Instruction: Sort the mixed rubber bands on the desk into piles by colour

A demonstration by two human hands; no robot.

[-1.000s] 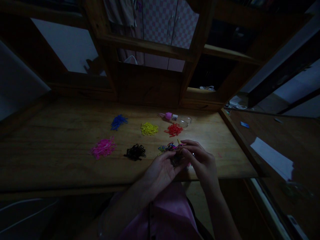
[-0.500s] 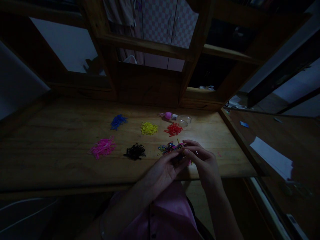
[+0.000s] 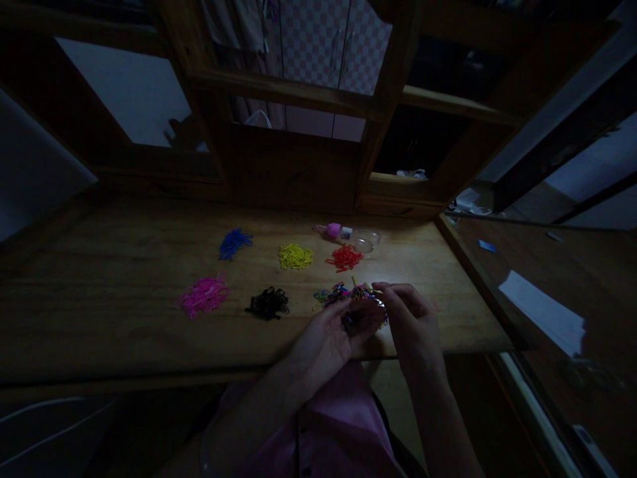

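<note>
My left hand (image 3: pixel 331 335) is cupped palm up near the table's front edge. Small dark loop-shaped clips (image 3: pixel 350 321) lie in its fingers; they look like coated paper clips, though the light is dim. To its right, my right hand (image 3: pixel 409 318) pinches a small yellowish clip (image 3: pixel 377 291) between thumb and finger. Just beyond both hands is a mixed-colour heap of clips (image 3: pixel 334 294), partly covered by them. Sorted by colour around it are a red pile (image 3: pixel 345 257), a yellow pile (image 3: pixel 296 256), a black pile (image 3: pixel 269 303), a blue pile (image 3: pixel 235 243) and a pink pile (image 3: pixel 204 296).
A clear bottle with a pink cap (image 3: pixel 334 230) lies on its side behind the red pile. The wooden table (image 3: pixel 124 279) backs onto a shelf unit (image 3: pixel 293 172). On a lower surface at right are white paper (image 3: pixel 542 312) and a small blue packet (image 3: pixel 486 245).
My right hand has drawn slightly away from my left, and its pinched fingers now show the yellowish clip. My left palm is more exposed. The piles look the same.
</note>
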